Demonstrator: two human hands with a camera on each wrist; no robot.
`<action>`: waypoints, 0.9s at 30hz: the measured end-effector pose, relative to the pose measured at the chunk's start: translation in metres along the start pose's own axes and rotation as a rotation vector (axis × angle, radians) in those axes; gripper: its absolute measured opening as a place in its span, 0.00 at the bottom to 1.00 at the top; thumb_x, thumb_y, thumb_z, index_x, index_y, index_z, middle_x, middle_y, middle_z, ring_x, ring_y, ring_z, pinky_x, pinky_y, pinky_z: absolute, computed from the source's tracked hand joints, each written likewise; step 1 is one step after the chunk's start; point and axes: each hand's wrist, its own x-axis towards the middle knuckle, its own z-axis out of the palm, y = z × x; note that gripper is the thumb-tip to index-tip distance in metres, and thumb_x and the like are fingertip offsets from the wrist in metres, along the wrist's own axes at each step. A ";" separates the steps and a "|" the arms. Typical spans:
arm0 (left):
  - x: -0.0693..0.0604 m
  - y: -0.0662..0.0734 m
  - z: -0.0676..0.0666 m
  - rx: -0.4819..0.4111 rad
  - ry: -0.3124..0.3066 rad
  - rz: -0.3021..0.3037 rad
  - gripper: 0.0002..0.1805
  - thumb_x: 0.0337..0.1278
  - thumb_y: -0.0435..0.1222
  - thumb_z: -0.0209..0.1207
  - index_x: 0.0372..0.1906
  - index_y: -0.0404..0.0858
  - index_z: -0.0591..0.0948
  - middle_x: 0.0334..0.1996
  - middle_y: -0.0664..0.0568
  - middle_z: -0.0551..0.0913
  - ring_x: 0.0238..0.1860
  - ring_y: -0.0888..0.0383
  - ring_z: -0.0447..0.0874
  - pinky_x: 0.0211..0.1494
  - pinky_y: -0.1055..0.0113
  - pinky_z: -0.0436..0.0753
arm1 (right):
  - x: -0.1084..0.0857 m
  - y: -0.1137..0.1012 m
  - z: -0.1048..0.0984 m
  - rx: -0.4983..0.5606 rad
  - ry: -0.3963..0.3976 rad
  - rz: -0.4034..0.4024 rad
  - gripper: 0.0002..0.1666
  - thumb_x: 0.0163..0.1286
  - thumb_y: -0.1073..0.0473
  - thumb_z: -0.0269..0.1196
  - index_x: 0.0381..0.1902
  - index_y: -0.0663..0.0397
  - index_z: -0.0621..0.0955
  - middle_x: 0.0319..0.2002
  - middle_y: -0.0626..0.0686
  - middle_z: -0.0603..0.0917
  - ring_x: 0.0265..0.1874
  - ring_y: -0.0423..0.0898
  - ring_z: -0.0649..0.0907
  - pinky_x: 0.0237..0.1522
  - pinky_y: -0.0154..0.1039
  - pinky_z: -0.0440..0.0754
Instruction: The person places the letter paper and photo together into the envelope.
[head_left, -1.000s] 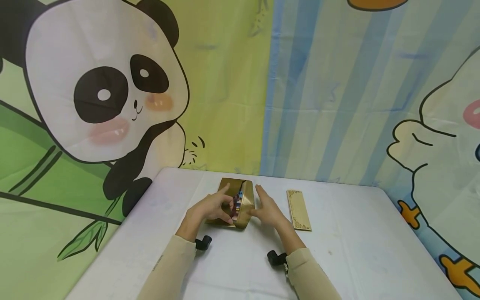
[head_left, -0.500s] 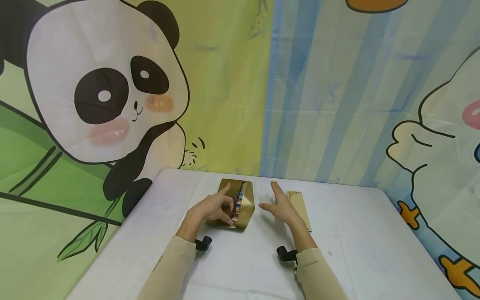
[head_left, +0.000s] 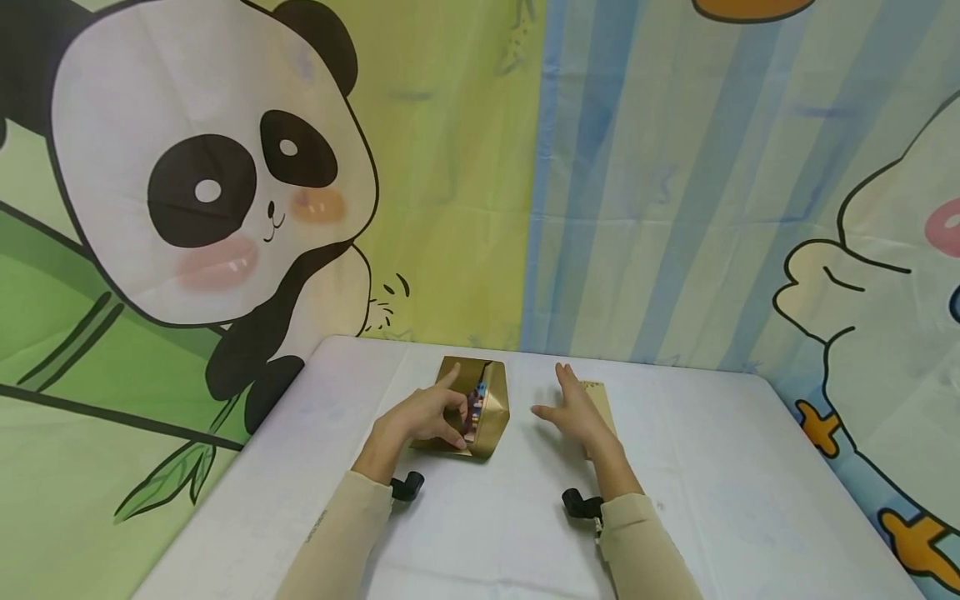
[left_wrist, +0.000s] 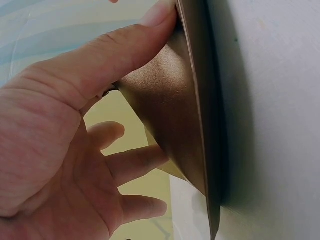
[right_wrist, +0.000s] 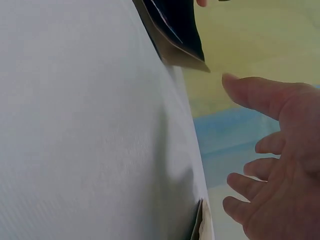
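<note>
A gold envelope-like packet (head_left: 493, 417) lies at the table's middle, its slit showing something multicoloured (head_left: 476, 410) inside. My left hand (head_left: 427, 415) is at its left part, thumb and a finger pinching the packet's edge; the left wrist view shows the thumb against the brown-gold sheet (left_wrist: 167, 95). My right hand (head_left: 581, 417) hovers with spread fingers and holds nothing, right of the packet and partly over a flat cream-gold card (head_left: 598, 400) with an ornate border. In the right wrist view the hand (right_wrist: 280, 155) is above the table between packet (right_wrist: 175, 52) and card (right_wrist: 202, 225).
Both things lie on a white-covered table (head_left: 720, 483). Behind it hangs a cloth backdrop (head_left: 450, 208) with a panda at the left and a pale cartoon figure at the right. A black device (head_left: 581, 504) is on the right wrist, another (head_left: 407, 487) on the left.
My right hand has moved away from the packet's right side, rightward to the card, and now covers part of it. The left hand and the packet have not visibly moved.
</note>
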 end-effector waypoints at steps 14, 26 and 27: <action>0.000 -0.001 0.000 0.015 0.001 -0.007 0.20 0.37 0.49 0.83 0.31 0.56 0.81 0.85 0.41 0.45 0.54 0.43 0.79 0.54 0.53 0.77 | -0.003 0.028 -0.020 -0.081 0.046 0.089 0.44 0.78 0.61 0.58 0.83 0.65 0.50 0.83 0.72 0.41 0.80 0.75 0.46 0.77 0.73 0.47; -0.001 0.001 0.000 0.003 -0.007 -0.023 0.20 0.39 0.48 0.83 0.32 0.54 0.81 0.85 0.41 0.45 0.66 0.38 0.74 0.61 0.48 0.76 | -0.004 0.031 -0.020 -0.109 0.061 0.130 0.39 0.75 0.65 0.59 0.79 0.67 0.59 0.81 0.75 0.44 0.78 0.79 0.50 0.75 0.73 0.52; -0.001 0.001 0.000 0.001 -0.007 -0.023 0.20 0.39 0.48 0.83 0.32 0.54 0.81 0.85 0.42 0.45 0.67 0.38 0.74 0.61 0.47 0.76 | -0.004 0.031 -0.021 -0.116 0.065 0.130 0.40 0.75 0.64 0.59 0.79 0.67 0.59 0.81 0.76 0.45 0.78 0.79 0.50 0.74 0.74 0.53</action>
